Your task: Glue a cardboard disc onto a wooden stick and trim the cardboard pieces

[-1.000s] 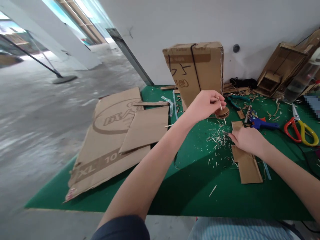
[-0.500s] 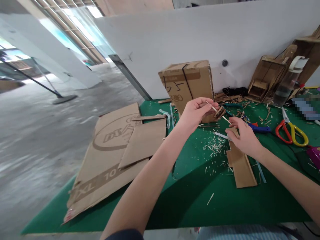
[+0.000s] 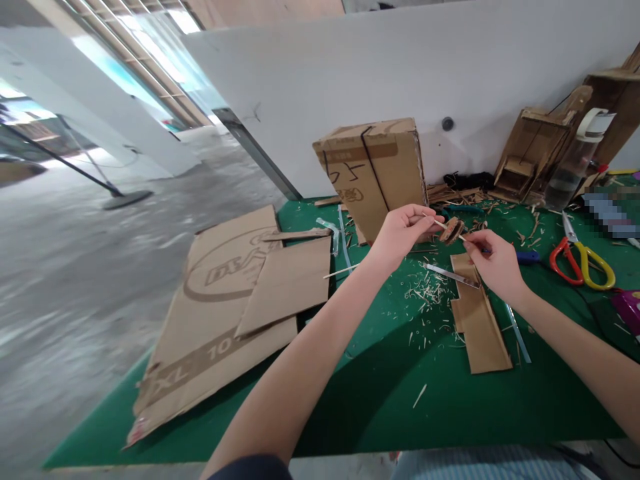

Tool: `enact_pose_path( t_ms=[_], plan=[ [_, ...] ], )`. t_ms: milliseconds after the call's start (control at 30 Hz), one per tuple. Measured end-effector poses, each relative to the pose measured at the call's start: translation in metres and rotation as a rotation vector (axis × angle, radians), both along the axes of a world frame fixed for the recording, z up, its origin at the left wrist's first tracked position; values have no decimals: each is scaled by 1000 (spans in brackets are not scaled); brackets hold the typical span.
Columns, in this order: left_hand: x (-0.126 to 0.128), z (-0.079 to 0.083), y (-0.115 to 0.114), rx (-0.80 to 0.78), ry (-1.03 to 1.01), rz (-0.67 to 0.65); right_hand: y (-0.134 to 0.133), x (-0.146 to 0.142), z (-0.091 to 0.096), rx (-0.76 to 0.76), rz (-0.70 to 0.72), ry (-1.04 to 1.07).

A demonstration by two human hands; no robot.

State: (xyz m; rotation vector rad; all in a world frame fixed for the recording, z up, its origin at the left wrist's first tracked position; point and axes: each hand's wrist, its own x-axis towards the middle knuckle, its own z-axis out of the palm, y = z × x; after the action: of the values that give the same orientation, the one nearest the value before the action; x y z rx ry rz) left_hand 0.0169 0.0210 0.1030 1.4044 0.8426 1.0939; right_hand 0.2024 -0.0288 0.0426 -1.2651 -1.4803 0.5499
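Note:
My left hand point(image 3: 403, 230) is raised over the green table point(image 3: 380, 400) and pinches one end of a thin wooden stick point(image 3: 440, 224). A small round cardboard wheel point(image 3: 451, 230) is threaded on that stick. My right hand point(image 3: 493, 261) is closed on the stick's other end and also holds a slim metal blade point(image 3: 450, 274) that points left. Pale shavings point(image 3: 430, 293) lie on the mat below both hands.
An upright cardboard box point(image 3: 374, 170) stands behind the hands. Flat cardboard sheets point(image 3: 235, 307) cover the left of the table, a cardboard strip point(image 3: 480, 327) lies under my right wrist. Scissors point(image 3: 583, 257), a blue glue gun point(image 3: 525, 256) and a bottle point(image 3: 573, 163) sit right.
My left hand lifted the stick with the wheel off the mat. My right hand rose from the shavings with the blade and took the stick's other end.

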Motion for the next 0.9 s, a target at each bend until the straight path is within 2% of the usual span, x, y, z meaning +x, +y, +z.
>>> enact_pose_path(
  t_ms=[400, 733, 900],
  plan=[
    [0, 6, -2, 100, 21, 102, 0, 1, -1, -7, -10, -59],
    [0, 3, 0, 85, 38, 123, -4, 0, 2, -64, -30, 15],
    [1, 1, -1, 14, 40, 105, -5, 0, 1, -42, 4, 72]
  ],
)
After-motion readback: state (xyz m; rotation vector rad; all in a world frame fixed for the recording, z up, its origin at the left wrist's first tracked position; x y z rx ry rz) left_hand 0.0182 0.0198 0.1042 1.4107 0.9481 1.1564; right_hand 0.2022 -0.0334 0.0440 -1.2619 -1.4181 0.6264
